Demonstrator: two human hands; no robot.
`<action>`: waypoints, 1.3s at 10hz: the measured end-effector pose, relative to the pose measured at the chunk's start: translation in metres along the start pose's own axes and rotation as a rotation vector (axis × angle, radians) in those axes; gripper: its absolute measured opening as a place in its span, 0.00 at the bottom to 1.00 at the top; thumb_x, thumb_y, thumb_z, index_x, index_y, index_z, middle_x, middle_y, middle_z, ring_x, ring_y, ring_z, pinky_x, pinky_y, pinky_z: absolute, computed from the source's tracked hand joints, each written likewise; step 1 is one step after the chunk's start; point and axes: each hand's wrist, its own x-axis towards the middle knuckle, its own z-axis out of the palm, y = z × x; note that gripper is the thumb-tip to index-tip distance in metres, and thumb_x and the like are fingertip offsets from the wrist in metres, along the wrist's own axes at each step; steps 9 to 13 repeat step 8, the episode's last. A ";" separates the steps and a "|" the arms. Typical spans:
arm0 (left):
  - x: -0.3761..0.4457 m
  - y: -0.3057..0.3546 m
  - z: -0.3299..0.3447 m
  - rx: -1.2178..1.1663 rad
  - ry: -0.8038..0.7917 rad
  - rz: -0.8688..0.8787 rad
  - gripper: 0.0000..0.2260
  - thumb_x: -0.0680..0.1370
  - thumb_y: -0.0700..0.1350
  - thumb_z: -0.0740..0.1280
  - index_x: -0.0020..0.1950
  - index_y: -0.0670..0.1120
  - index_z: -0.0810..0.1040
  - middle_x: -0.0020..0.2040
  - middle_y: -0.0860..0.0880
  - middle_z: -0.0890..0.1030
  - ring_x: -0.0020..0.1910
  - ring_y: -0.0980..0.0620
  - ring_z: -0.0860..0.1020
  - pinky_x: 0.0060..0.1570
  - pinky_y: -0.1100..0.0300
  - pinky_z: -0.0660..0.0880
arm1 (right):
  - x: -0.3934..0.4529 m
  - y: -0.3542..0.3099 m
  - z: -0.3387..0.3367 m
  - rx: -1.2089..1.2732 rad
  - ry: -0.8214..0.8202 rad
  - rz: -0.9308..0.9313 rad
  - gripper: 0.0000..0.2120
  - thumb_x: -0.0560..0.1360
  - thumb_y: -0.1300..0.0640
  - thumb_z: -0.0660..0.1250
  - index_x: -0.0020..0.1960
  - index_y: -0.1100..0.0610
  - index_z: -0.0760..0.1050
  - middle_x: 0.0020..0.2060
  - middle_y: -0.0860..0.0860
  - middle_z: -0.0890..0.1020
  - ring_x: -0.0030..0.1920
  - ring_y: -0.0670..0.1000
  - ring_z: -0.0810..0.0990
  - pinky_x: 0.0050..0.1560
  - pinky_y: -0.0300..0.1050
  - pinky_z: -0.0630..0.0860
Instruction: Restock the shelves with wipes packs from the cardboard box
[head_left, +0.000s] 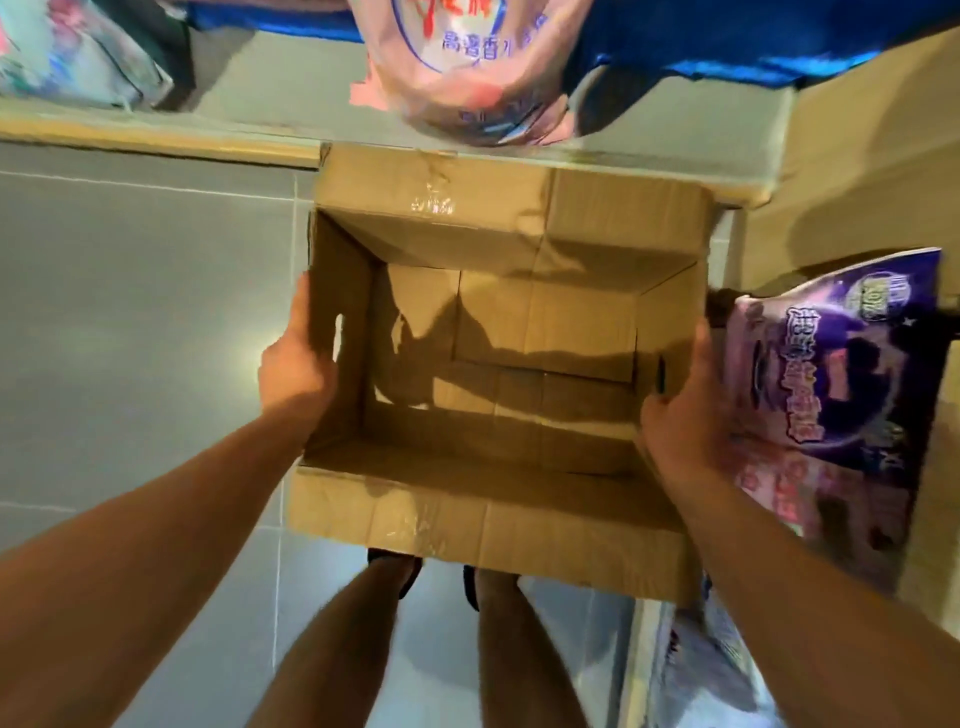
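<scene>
Progress: the cardboard box (498, 364) at centre of frame is open at top and looks empty; only bare floor of the box and shadows inside, 0 wipes packs seen in it. So I judge the unloading part is done, or nearly.
What is left: prob. only to take away the empty box. If more stock must come, I cannot tell from this view.
Shelf: the shelf edge (156, 130) runs across the upper part of frame, w/ packs on it: a pink-white pack (467, 78) at top centre, sticking out over the box's far flap, a pale pack (67, 57) at upper left, blue packaging (727, 47) at upper right. If these are the wipes packs I cannot say; print is too blurred.
Left hand: left hand (296, 364) at centre-left holds the box's left wall near the rim. Thumb lies along the outer side; the fingers seem to curl over the rim, but they are mostly hidden.
Right hand: right hand (685, 410) at centre-right holds the right wall; dark fingertips show over the rim inside, palm on the outside.
Grip judgement: both hands clamp the box from 2 sides, approx. level; it looks lifted or about to be, since the person's legs (405, 623) are under its near edge.
Beside: purple pack (841, 395) at right edge, just next to the right hand, on another carton (857, 156).
Floor: grey tiles (130, 312) at left.
</scene>
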 end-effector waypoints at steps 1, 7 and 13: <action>0.029 0.004 0.031 -0.013 0.026 -0.014 0.36 0.79 0.36 0.59 0.77 0.63 0.46 0.55 0.40 0.79 0.51 0.37 0.79 0.57 0.43 0.75 | 0.036 0.008 0.029 0.032 0.021 -0.008 0.43 0.75 0.67 0.64 0.78 0.39 0.46 0.73 0.54 0.65 0.70 0.60 0.67 0.62 0.56 0.69; 0.065 0.015 0.037 0.019 -0.100 0.095 0.35 0.77 0.54 0.67 0.78 0.54 0.51 0.69 0.45 0.72 0.63 0.42 0.74 0.59 0.50 0.73 | 0.093 -0.009 0.029 -0.304 -0.157 -0.033 0.46 0.71 0.40 0.69 0.79 0.47 0.44 0.78 0.51 0.47 0.76 0.60 0.50 0.73 0.60 0.58; 0.040 0.036 -0.005 0.127 -0.170 0.212 0.32 0.78 0.56 0.64 0.78 0.49 0.55 0.73 0.45 0.67 0.70 0.42 0.68 0.66 0.48 0.69 | 0.055 -0.050 0.000 -0.338 -0.266 -0.152 0.42 0.74 0.40 0.65 0.79 0.51 0.48 0.78 0.52 0.50 0.77 0.60 0.50 0.74 0.57 0.53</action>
